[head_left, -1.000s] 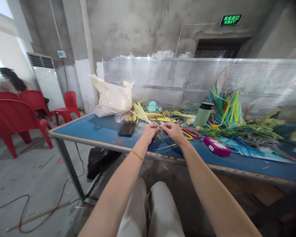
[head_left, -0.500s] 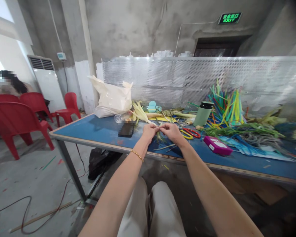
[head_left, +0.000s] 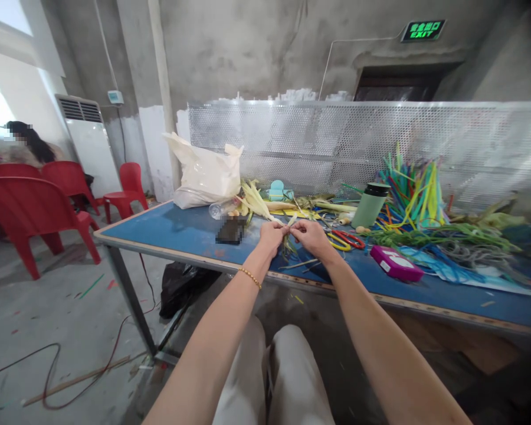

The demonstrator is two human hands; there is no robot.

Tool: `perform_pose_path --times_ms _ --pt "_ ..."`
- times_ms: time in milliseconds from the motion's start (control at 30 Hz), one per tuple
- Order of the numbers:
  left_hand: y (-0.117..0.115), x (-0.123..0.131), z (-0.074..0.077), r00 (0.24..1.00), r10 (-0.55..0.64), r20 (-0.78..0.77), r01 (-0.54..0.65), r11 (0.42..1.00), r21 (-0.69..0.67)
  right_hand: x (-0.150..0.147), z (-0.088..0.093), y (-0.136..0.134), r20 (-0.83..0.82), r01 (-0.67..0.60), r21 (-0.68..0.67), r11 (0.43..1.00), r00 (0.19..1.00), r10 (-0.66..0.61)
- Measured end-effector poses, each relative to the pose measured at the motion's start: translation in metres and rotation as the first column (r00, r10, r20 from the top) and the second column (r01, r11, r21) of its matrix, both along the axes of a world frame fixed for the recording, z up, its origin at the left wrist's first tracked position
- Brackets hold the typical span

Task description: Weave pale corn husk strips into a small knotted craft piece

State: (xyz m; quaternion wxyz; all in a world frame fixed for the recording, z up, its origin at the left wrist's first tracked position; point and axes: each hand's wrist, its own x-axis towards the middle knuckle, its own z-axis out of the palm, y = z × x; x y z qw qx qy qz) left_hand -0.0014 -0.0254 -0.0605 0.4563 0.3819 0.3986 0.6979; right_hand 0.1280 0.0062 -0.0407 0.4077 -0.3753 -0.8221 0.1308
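My left hand point(head_left: 272, 237) and my right hand point(head_left: 310, 237) meet above the near part of the blue table, fingertips almost touching. Both are closed in a pinch on a pale, narrow strip of what looks like corn husk point(head_left: 294, 220), whose tip sticks up between them. Thin greenish strands point(head_left: 288, 248) hang under the fingers. Just behind lies a bunch of pale yellow corn husks point(head_left: 255, 200). Beside my right hand are a tool with red handles point(head_left: 353, 239) and one with yellow handles point(head_left: 337, 242). The fingers partly hide the strip.
On the blue table point(head_left: 159, 227) stand a white plastic bag point(head_left: 210, 177) and a green bottle point(head_left: 370, 206). A dark pixelated object point(head_left: 230, 230), a purple box point(head_left: 396, 264) and colourful strips point(head_left: 418, 192) lie around. Red chairs point(head_left: 30, 212) and a seated person point(head_left: 29, 144) are at left.
The view has shifted slightly, so things sit a little further right. Between my fingers the pale strip's tip now shows more plainly; both hands keep their pinch.
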Motion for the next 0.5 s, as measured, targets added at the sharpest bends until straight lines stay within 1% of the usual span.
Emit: perform_pose_path --times_ms 100,167,333,400,500 --pt "-0.002 0.0 0.001 1.0 0.001 -0.02 -0.001 1.0 0.004 0.001 0.0 0.0 -0.013 0.001 -0.017 1.0 1.0 -0.001" --pt "-0.003 -0.002 0.002 0.999 -0.027 -0.035 0.027 1.0 -0.001 0.002 0.0 0.0 -0.013 0.0 -0.009 1.0 1.0 0.0" --pt "-0.007 -0.006 0.004 0.989 -0.142 -0.05 0.141 0.99 -0.018 0.005 -0.001 -0.001 -0.017 -0.034 0.081 0.996 0.999 0.036" --pt "-0.008 -0.007 0.005 0.986 -0.16 -0.036 0.159 0.987 -0.038 0.006 -0.001 -0.004 -0.029 -0.039 0.103 0.994 0.999 0.042" --pt "-0.011 -0.009 0.007 0.985 -0.173 -0.017 0.171 0.982 -0.082 0.005 -0.001 -0.007 -0.019 -0.017 0.129 0.991 1.0 0.019"
